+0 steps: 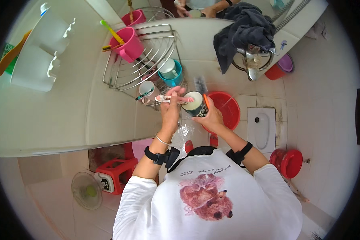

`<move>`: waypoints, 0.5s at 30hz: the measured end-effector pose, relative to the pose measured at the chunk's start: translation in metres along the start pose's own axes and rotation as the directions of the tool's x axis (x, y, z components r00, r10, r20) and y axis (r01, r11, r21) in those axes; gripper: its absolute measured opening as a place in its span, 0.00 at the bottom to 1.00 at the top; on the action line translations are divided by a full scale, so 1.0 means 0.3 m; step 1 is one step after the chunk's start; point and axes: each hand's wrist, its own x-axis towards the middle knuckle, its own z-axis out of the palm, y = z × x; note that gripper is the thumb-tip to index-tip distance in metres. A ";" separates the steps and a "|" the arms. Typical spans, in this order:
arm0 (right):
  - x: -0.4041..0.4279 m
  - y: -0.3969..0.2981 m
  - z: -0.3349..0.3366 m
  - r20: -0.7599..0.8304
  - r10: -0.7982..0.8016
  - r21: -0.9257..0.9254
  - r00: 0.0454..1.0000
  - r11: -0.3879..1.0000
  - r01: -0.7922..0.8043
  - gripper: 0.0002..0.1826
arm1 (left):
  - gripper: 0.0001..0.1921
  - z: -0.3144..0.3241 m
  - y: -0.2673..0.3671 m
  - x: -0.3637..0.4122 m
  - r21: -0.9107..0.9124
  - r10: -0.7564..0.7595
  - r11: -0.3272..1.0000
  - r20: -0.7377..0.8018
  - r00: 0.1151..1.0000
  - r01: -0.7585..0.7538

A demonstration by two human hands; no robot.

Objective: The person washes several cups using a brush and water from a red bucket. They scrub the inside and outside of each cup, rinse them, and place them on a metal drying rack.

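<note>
My left hand (171, 102) holds what look like white-and-pink toothbrushes (162, 98), with their heads pointing left and a pink end over the cup's opening. In my right hand (211, 115) is a dark cup (198, 108) with a pale inside and white markings on its wall. An orange handle (206, 101) lies between that hand and the cup, and a grey bristle brush (200, 84) shows just beyond it; whether the two are joined I cannot tell. Below and beyond my right hand, a red basin (228, 111) stands on the floor.
A wire corner rack (142, 75) at the left carries a pink mug (132, 42), a blue cup (175, 78) and a white cup (147, 88) with toothbrushes. A dark cloth (246, 33) hangs over the tap (252, 73). Beyond the basin lies a squat toilet (265, 129).
</note>
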 end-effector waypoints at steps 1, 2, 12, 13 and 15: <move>0.000 0.007 -0.005 -0.002 -0.016 0.017 1.000 1.000 0.016 0.54 | 0.17 -0.001 0.037 0.002 -0.009 0.054 0.998 0.026 0.998 -0.054; 0.001 0.015 -0.011 -0.006 -0.031 0.035 1.000 0.999 0.031 0.54 | 0.17 -0.006 0.077 0.005 -0.018 0.108 0.994 0.055 0.993 -0.107; -0.012 0.095 -0.075 -0.022 -0.078 0.121 0.997 0.989 0.080 0.54 | 0.14 -0.106 0.395 0.109 0.407 0.711 0.631 0.037 0.702 -0.661; -0.017 0.102 -0.073 -0.023 -0.087 0.125 0.996 0.988 0.089 0.54 | 0.14 -0.112 0.416 0.121 0.473 0.798 0.491 0.093 0.595 -0.732; -0.030 0.117 -0.069 -0.020 -0.082 0.117 0.996 0.990 0.084 0.54 | 0.09 -0.134 0.454 0.127 0.583 0.820 0.355 0.181 0.542 -0.731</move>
